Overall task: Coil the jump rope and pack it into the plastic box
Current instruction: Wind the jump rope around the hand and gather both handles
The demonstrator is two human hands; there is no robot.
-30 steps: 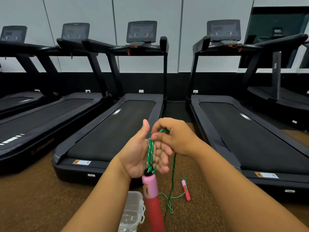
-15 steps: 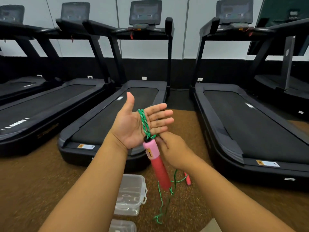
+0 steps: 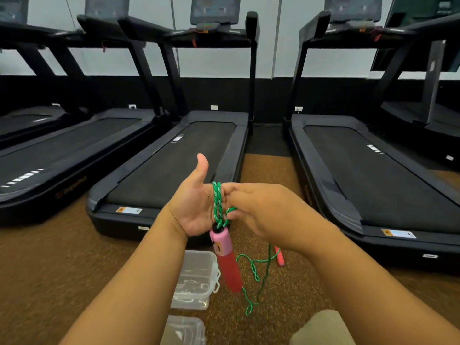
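Observation:
My left hand [image 3: 196, 207] is held palm up with the thumb raised, and the green jump rope [image 3: 217, 201] is looped around its fingers. One pink and red handle [image 3: 227, 257] hangs below that palm. My right hand [image 3: 263, 212] pinches the rope beside the left fingers. Loose rope [image 3: 256, 277] trails down to the floor, where the second pink handle [image 3: 280, 256] lies. The clear plastic box [image 3: 195, 280] sits open on the floor below my left wrist.
A clear lid [image 3: 185, 331] lies on the brown carpet in front of the box. Several black treadmills [image 3: 174, 155] stand in a row ahead, their rear ends close to my hands. A beige-clad knee [image 3: 323, 329] shows at the bottom right.
My right hand has come up from below the left palm to the fingers, carrying the rope around for another loop. The view has tilted down a little.

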